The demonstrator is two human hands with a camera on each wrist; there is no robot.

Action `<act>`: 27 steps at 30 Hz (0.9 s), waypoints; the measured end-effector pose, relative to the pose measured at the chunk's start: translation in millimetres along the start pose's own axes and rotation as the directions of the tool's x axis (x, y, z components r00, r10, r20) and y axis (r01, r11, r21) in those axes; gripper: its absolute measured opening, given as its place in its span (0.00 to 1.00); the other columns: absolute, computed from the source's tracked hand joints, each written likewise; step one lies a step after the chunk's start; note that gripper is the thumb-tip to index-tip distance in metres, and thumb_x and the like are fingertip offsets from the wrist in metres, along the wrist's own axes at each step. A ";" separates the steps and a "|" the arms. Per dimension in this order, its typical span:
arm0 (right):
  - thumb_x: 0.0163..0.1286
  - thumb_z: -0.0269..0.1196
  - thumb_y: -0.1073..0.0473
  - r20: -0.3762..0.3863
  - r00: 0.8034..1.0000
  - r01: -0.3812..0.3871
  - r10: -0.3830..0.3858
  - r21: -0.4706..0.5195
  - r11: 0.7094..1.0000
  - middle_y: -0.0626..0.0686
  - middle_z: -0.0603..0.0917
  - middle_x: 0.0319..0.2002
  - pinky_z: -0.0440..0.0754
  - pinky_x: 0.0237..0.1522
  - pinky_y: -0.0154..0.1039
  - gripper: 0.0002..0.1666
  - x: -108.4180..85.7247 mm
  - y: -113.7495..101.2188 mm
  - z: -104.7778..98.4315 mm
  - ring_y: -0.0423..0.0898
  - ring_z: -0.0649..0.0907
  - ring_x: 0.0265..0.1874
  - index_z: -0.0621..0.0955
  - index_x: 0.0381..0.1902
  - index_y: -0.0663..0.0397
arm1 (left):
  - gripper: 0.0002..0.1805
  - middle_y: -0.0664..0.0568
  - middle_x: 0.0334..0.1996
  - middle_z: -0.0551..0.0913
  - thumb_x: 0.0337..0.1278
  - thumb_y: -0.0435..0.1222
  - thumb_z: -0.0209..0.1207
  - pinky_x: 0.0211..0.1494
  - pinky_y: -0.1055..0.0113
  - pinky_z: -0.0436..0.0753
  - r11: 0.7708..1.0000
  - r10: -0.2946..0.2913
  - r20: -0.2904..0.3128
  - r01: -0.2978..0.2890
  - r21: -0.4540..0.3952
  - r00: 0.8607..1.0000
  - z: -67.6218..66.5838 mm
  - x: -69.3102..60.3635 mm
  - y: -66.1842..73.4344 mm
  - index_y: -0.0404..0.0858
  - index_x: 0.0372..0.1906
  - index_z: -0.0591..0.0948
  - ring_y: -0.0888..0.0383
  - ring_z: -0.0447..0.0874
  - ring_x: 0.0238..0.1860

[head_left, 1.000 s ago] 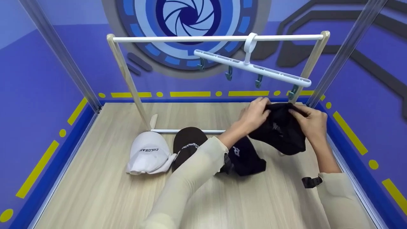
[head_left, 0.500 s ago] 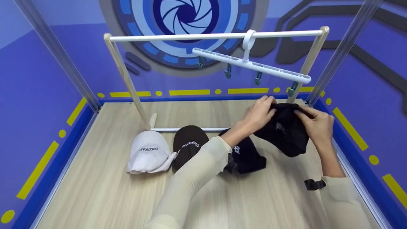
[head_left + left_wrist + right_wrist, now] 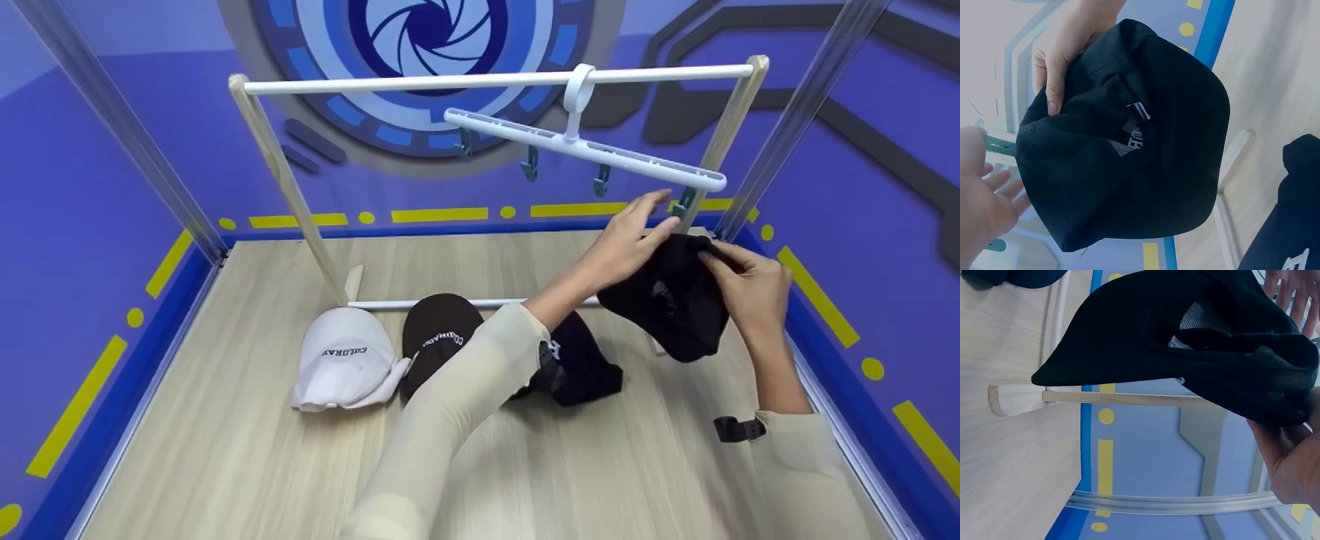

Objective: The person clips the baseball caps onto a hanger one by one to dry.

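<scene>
My right hand (image 3: pixel 754 289) pinches the edge of a black baseball cap (image 3: pixel 667 300) and holds it up under the right end of a white clip hanger. The left wrist view shows the cap's (image 3: pixel 1129 146) strap buckle and its brim. My left hand (image 3: pixel 626 240) is off the cap's edge, its fingers extended beside the green end clip (image 3: pixel 683 202). In the left wrist view this clip (image 3: pixel 1000 145) touches or lies just behind the cap, between the left thumb and fingers; the cap hides its tip. The hanger (image 3: pixel 585 150) hangs tilted, right end lower.
A wooden rack with a white rail (image 3: pixel 412 82) bears the hanger; several green clips (image 3: pixel 529 165) dangle from it. On the wooden table lie a white cap (image 3: pixel 345 360), a dark brown cap (image 3: pixel 439 337) and a navy cap (image 3: pixel 585 367), partly behind the left arm. Blue walls stand around.
The left hand has let go of the cap's edge and moved up toward the end clip, its fingers spreading. The right hand still holds the cap at about the same place.
</scene>
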State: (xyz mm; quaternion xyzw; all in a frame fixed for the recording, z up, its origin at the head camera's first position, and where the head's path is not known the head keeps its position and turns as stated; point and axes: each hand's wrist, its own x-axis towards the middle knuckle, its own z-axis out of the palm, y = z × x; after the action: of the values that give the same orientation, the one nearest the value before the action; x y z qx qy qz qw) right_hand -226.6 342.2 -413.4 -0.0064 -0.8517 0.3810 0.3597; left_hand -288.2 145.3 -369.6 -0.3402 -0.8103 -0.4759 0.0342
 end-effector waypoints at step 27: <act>0.65 0.73 0.53 -0.013 0.999 -0.036 0.035 -0.041 0.999 0.57 0.91 0.40 0.72 0.34 0.17 0.12 0.2 -6.8 2.2 0.13 0.74 0.30 0.91 0.45 0.50 | 0.14 0.55 0.44 0.89 0.68 0.42 0.62 0.48 0.79 0.80 0.952 0.015 -0.190 -0.072 -0.296 0.982 12.1 10.6 3.9 0.39 0.51 0.84 0.72 0.85 0.42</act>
State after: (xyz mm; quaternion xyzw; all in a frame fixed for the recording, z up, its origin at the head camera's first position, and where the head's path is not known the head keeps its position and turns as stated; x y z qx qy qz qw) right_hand -226.3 336.0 -409.8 -0.0313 -0.8570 0.3695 0.3578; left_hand -290.8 161.7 -369.3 -0.3135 -0.7138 -0.6226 0.0677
